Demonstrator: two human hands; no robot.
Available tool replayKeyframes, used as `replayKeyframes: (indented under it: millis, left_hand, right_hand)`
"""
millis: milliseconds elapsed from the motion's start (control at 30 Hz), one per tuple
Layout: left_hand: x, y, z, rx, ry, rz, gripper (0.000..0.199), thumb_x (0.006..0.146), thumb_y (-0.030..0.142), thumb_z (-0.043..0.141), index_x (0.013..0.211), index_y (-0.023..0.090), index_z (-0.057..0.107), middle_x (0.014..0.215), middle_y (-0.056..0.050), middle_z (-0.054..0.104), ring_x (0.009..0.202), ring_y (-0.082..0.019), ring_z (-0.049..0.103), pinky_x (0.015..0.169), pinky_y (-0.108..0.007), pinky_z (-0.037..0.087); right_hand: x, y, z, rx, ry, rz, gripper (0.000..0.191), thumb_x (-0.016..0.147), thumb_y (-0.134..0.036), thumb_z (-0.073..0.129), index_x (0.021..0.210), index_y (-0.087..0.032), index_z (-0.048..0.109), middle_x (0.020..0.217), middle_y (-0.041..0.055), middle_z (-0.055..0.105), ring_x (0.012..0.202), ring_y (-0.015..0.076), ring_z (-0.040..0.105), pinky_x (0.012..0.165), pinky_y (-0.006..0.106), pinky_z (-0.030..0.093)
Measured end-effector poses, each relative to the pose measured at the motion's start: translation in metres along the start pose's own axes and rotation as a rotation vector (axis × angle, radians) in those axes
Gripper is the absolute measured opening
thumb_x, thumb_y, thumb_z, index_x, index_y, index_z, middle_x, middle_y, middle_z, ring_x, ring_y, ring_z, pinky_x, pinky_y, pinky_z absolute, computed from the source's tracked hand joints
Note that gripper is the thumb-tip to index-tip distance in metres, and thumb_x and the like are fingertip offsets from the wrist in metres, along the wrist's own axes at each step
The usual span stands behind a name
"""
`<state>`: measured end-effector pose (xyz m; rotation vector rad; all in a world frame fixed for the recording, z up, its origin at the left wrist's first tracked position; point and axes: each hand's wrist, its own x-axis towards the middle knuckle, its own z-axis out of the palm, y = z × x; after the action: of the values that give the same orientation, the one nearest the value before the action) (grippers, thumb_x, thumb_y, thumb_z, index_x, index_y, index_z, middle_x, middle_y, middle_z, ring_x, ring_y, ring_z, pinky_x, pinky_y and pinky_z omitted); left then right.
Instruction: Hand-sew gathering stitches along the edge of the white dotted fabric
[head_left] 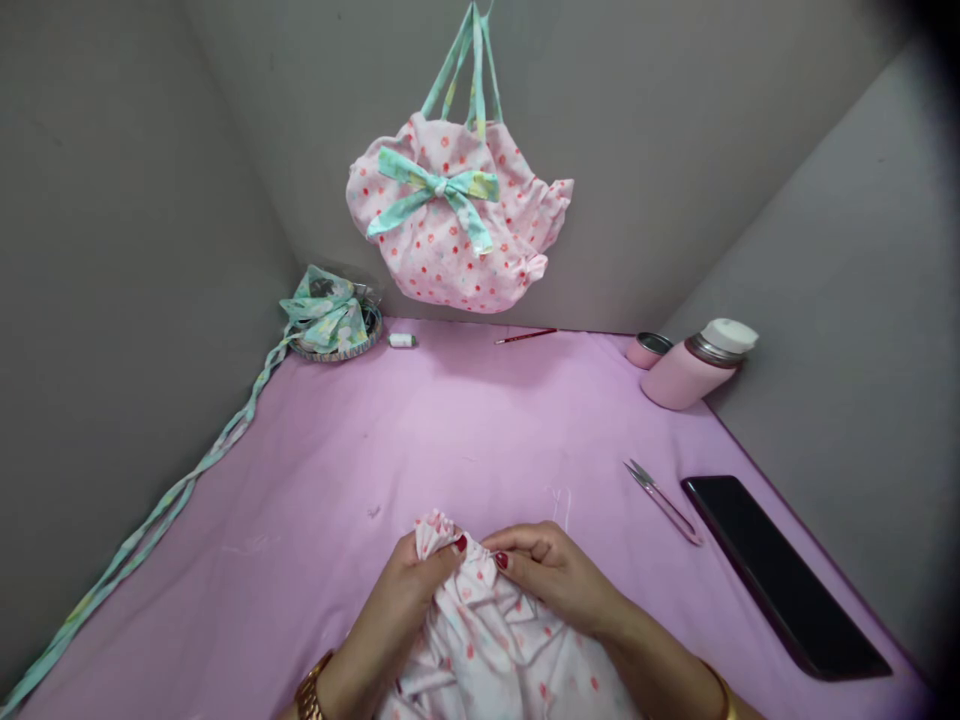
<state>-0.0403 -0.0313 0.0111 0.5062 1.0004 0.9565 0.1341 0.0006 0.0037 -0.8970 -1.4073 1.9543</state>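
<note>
A pale pink cloth with red dots [487,630] lies bunched at the front of the table, its upper edge gathered into ruffles. My left hand [409,590] is closed on that gathered edge, thumb on top and fingers behind the cloth. Just to the right, my right hand [555,575] pinches the same edge between thumb and forefinger. Whether a needle sits between those fingertips is too small to tell. Loose white thread [559,500] lies on the table beyond my right hand.
Thread snips [664,502] and a black phone [784,575] lie at right. Behind them stand a pink bottle [686,375] and a cup [646,350]. A thread spool [402,341], a red pencil [525,337] and a basket [337,353] line the back. A dotted bag [450,260] hangs above.
</note>
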Motion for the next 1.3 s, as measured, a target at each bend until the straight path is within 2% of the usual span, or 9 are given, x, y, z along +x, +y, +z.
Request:
replayKeyframes:
  millis: [467,600,700,900,1300]
  left_hand:
    - [0.0015,0.0,-0.0012,0.066,-0.002,-0.018,0.022,0.066,0.035,0.068,0.066,0.015,0.059,0.054,0.002,0.054,0.053,-0.013,0.051,0.056,-0.025,0.04]
    - [0.0013,0.0004,-0.0008,0.075,-0.044,-0.015,0.019,0.068,0.032,0.067,0.067,0.014,0.06,0.056,0.001,0.055,0.055,-0.013,0.052,0.056,-0.024,0.04]
    - [0.0004,0.0007,0.0006,0.06,-0.02,-0.014,0.02,0.067,0.032,0.068,0.066,0.014,0.06,0.059,0.001,0.056,0.056,-0.012,0.051,0.054,-0.023,0.039]
    - [-0.0039,0.0035,0.0065,0.002,0.029,0.017,0.019,0.071,0.032,0.065,0.069,0.014,0.061,0.062,-0.001,0.057,0.059,-0.012,0.052,0.057,-0.023,0.041]
    - [-0.0055,0.0063,0.0086,0.067,0.088,0.057,0.017,0.071,0.03,0.065,0.067,0.015,0.059,0.06,0.0,0.056,0.057,-0.013,0.052,0.057,-0.024,0.042]
  right_hand:
    - [0.0027,0.0052,0.0014,-0.076,0.074,0.001,0.028,0.079,-0.038,0.062,0.093,-0.015,0.069,0.079,0.0055,0.068,0.065,0.012,0.058,0.06,0.023,0.044]
    - [0.0037,0.0049,0.0022,-0.072,0.085,-0.001,0.027,0.077,-0.038,0.064,0.083,-0.012,0.069,0.067,0.0019,0.063,0.056,0.0081,0.05,0.052,0.019,0.037]
    - [0.0043,0.0037,0.0038,-0.044,0.11,0.004,0.027,0.076,-0.039,0.065,0.08,-0.012,0.067,0.06,-0.0009,0.057,0.051,0.006,0.043,0.047,0.017,0.031]
    - [0.0033,0.0029,0.0051,-0.016,0.13,0.006,0.027,0.078,-0.039,0.063,0.084,-0.013,0.068,0.068,0.0016,0.061,0.058,0.0087,0.05,0.054,0.019,0.037]
    - [0.0024,0.0019,0.0041,-0.064,0.118,0.012,0.028,0.079,-0.038,0.062,0.092,-0.015,0.07,0.076,0.0057,0.069,0.07,0.0145,0.061,0.066,0.026,0.047]
